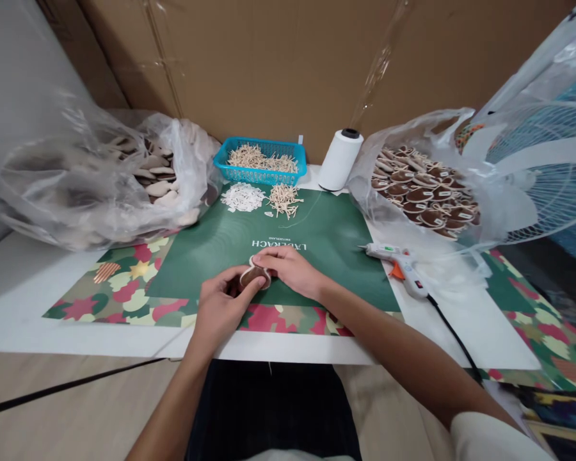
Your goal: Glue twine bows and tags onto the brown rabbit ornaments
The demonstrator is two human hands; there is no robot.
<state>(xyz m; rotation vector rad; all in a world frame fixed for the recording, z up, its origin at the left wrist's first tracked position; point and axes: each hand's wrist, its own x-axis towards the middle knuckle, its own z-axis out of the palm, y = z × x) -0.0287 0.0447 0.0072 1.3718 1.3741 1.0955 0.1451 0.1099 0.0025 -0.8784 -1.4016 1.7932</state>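
Note:
My left hand (pixel 221 306) and my right hand (pixel 292 267) meet over the green sheet (pixel 326 237) near the table's front edge. Both pinch a small brown oval piece with a pale rim (pixel 255 275) between their fingertips. The left hand's fingers curl under it, the right hand's fingers press on its top. Farther back on the green sheet lie a heap of small white bits (pixel 242 196) and a heap of short tan strings (pixel 284 199). A white hot glue gun (pixel 399 261) rests to the right of my right hand.
A blue basket (pixel 262 173) of tan strings and a white thread spool (pixel 339 160) stand at the back. Clear plastic bags hold pale pieces on the left (pixel 91 179) and brown finished pieces on the right (pixel 425 195). A fan (pixel 552 173) stands far right. Cardboard forms the back wall.

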